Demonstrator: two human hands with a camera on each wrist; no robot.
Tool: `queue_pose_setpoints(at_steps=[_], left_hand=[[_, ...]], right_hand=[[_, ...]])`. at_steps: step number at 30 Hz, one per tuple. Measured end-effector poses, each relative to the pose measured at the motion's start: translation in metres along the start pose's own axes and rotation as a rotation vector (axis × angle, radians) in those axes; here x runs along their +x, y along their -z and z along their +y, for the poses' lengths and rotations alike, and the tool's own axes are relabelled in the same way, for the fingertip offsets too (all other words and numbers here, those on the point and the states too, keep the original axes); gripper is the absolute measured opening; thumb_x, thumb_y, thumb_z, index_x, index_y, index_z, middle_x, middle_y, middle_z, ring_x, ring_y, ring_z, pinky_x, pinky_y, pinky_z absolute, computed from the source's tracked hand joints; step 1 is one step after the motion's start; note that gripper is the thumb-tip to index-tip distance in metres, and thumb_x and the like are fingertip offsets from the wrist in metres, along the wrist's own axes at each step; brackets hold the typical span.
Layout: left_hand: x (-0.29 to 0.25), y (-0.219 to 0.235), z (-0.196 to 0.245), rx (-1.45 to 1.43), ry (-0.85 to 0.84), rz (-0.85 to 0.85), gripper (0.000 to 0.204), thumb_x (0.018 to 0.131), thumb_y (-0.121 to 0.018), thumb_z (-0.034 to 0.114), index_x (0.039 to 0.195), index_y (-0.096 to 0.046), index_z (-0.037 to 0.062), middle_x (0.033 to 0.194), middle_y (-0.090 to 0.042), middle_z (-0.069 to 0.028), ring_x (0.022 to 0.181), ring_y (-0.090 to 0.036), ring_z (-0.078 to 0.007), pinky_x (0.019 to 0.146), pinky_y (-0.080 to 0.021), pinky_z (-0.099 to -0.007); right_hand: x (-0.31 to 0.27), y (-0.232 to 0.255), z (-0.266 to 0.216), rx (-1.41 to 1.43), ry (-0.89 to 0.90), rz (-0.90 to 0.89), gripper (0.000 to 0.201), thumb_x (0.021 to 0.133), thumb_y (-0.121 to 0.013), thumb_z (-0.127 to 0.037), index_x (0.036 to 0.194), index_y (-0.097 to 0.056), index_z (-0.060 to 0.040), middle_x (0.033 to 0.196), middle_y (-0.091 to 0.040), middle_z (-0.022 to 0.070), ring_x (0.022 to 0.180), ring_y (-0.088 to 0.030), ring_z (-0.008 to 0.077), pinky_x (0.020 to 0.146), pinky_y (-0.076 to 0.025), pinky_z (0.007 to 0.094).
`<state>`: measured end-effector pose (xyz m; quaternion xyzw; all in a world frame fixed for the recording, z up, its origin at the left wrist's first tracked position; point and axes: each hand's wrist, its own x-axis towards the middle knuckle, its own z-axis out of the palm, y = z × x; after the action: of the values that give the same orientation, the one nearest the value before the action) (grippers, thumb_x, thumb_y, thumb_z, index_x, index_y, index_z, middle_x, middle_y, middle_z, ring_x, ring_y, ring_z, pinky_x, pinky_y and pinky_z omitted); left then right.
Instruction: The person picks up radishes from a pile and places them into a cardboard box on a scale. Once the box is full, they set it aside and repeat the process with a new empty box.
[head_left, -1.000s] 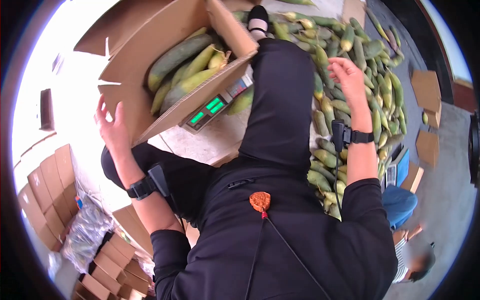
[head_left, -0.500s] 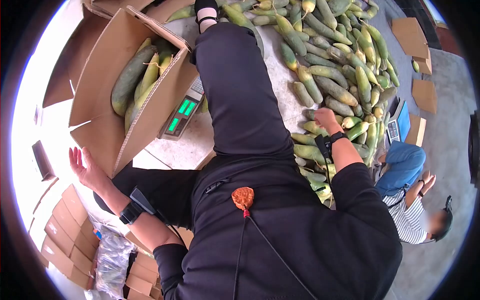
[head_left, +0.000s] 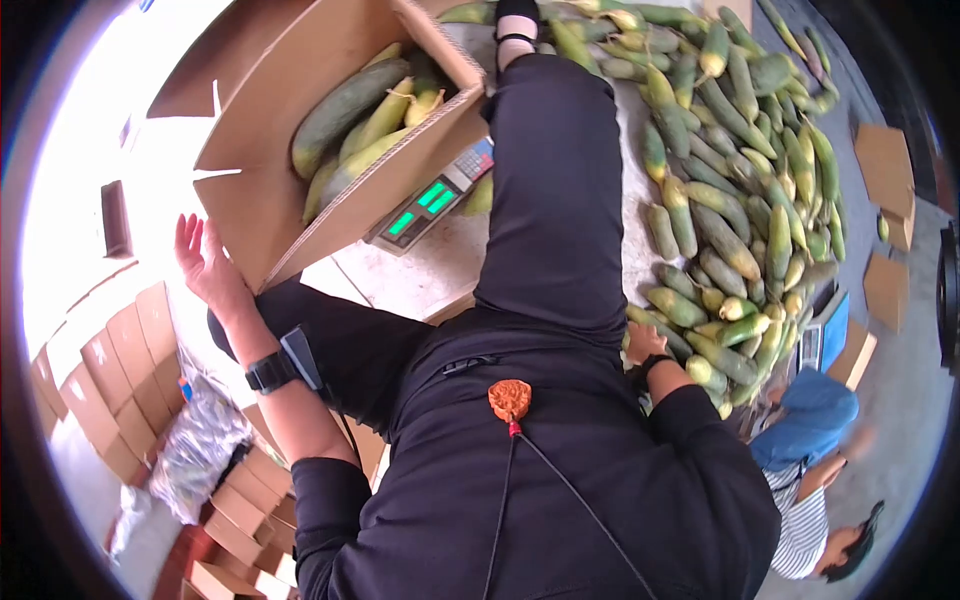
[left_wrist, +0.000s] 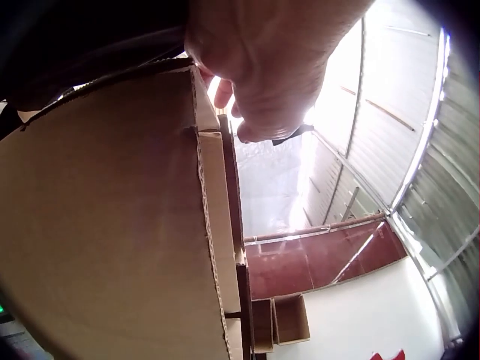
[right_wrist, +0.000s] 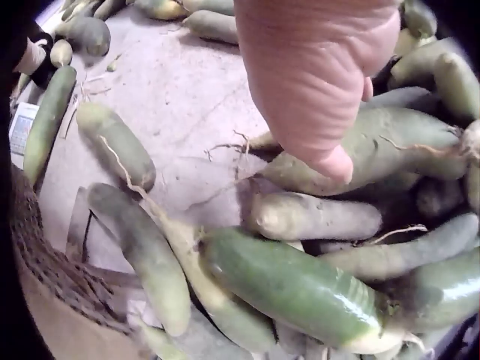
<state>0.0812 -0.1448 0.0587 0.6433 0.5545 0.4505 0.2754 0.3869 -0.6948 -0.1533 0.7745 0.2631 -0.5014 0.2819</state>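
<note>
A pale concrete floor (head_left: 430, 275) carries a sprawling heap of long green radishes (head_left: 740, 180), a grey digital scale with green readouts (head_left: 430, 200), and flat brown cardboard sheets (head_left: 885, 165) at its far edge.

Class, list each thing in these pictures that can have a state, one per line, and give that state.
cardboard box: flaps open, partly filled with green radishes, sitting on the scale.
scale: switched on, green digits lit.
radish pile: loose on the floor.
left hand: open, fingers spread, at the box's corner.
right hand: low at the pile's edge; grip cannot be told.
flat cartons: folded and stacked.
</note>
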Motion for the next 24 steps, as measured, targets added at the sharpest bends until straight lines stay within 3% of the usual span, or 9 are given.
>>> queue_pose_setpoints(at_steps=[3,9,12,14,18,22,23,24], left_hand=[[-0.006,-0.005,0.011,0.059,0.011,0.021,0.042,0.090,-0.057,0.008,0.130,-0.045,0.0016,0.126,-0.051,-0.0164,0.113,-0.051,-0.0220,0.093,-0.045,-0.0316],[-0.004,-0.004,0.011,0.130,-0.012,0.010,0.044,0.089,-0.061,0.015,0.129,-0.046,0.0036,0.124,-0.053,-0.0147,0.112,-0.052,-0.0210,0.093,-0.045,-0.0322],[-0.004,-0.006,0.012,0.121,-0.014,0.018,0.043,0.089,-0.061,0.015,0.128,-0.048,0.0043,0.123,-0.054,-0.0141,0.112,-0.052,-0.0211,0.093,-0.046,-0.0327],[-0.004,-0.005,0.010,0.105,-0.016,0.027,0.041,0.089,-0.061,0.015,0.127,-0.050,0.0055,0.122,-0.054,-0.0137,0.113,-0.052,-0.0217,0.093,-0.046,-0.0332],[-0.004,-0.007,0.014,0.110,-0.015,0.044,0.041,0.088,-0.062,0.014,0.126,-0.050,0.0067,0.121,-0.056,-0.0135,0.111,-0.054,-0.0206,0.089,-0.048,-0.0328],[-0.005,-0.008,0.013,0.182,-0.065,0.056,0.042,0.086,-0.063,0.015,0.126,-0.052,0.0072,0.116,-0.059,-0.0131,0.108,-0.056,-0.0188,0.084,-0.050,-0.0320],[-0.006,-0.008,0.013,0.183,-0.061,0.065,0.042,0.086,-0.063,0.015,0.126,-0.052,0.0072,0.116,-0.059,-0.0131,0.108,-0.056,-0.0188,0.084,-0.050,-0.0320],[-0.006,-0.009,0.013,0.176,-0.035,0.065,0.042,0.086,-0.064,0.015,0.125,-0.052,0.0074,0.115,-0.059,-0.0127,0.108,-0.056,-0.0182,0.083,-0.050,-0.0317]], right_hand=[[-0.004,0.008,-0.008,-0.114,-0.018,-0.016,0.041,0.081,-0.055,-0.015,0.121,-0.049,-0.0171,0.129,-0.047,0.0059,0.126,-0.038,0.0262,0.094,-0.036,0.0515],[0.001,0.003,-0.009,-0.038,-0.089,0.095,0.034,0.084,-0.053,-0.019,0.118,-0.052,-0.0179,0.127,-0.048,0.0056,0.125,-0.041,0.0252,0.094,-0.035,0.0509],[0.001,0.008,-0.006,-0.033,-0.091,-0.009,0.034,0.086,-0.050,-0.020,0.120,-0.049,-0.0181,0.125,-0.052,0.0054,0.122,-0.046,0.0257,0.095,-0.035,0.0497],[0.000,0.010,0.009,0.039,-0.043,0.145,0.050,0.074,-0.064,-0.022,0.120,-0.046,-0.0135,0.117,-0.059,0.0125,0.113,-0.055,0.0296,0.090,-0.042,0.0472],[-0.005,0.055,0.031,0.321,-0.140,0.286,0.053,0.071,-0.069,-0.026,0.112,-0.042,-0.0070,0.103,-0.062,0.0198,0.105,-0.057,0.0384,0.084,-0.046,0.0440],[0.021,0.073,0.061,0.679,0.026,0.577,0.048,0.069,-0.073,-0.012,0.105,-0.044,-0.0007,0.095,-0.061,0.0187,0.092,-0.060,0.0338,0.079,-0.048,0.0404],[0.022,0.086,0.062,0.787,0.087,0.569,0.044,0.068,-0.073,-0.006,0.102,-0.045,-0.0004,0.093,-0.060,0.0161,0.086,-0.059,0.0280,0.077,-0.047,0.0386],[0.023,0.098,0.058,0.781,0.096,0.573,0.044,0.068,-0.073,-0.006,0.102,-0.045,-0.0004,0.093,-0.060,0.0161,0.086,-0.059,0.0280,0.077,-0.047,0.0386]])
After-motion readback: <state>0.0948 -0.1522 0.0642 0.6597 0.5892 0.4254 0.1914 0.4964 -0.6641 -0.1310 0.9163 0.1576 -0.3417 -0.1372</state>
